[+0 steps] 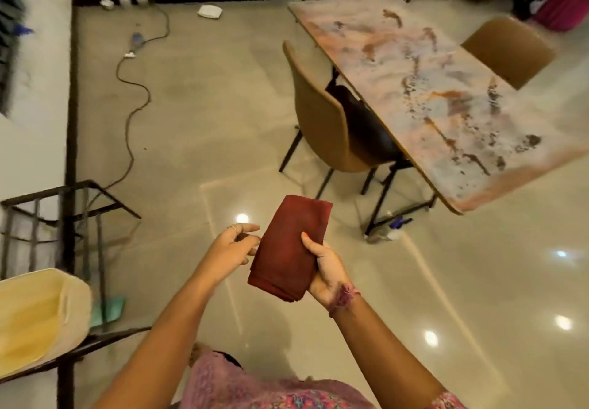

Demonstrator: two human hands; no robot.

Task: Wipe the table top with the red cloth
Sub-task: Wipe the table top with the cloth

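A folded red cloth (288, 246) is held in front of me above the floor. My right hand (325, 270) grips it from the right, thumb on top and fingers underneath. My left hand (234, 246) hovers at the cloth's left edge with relaxed fingers, its fingertips touching or almost touching the fabric. The table (446, 96) with a pink and grey marbled top marked by brown stains stands ahead to the right, well away from both hands.
A tan chair (322, 112) is tucked at the table's near side, another (506, 48) at its far side. A spray bottle (390, 228) lies on the floor by a table leg. A cable (134, 112) snakes across the floor; a black metal rack (63, 217) and a cream tub (38, 316) stand left.
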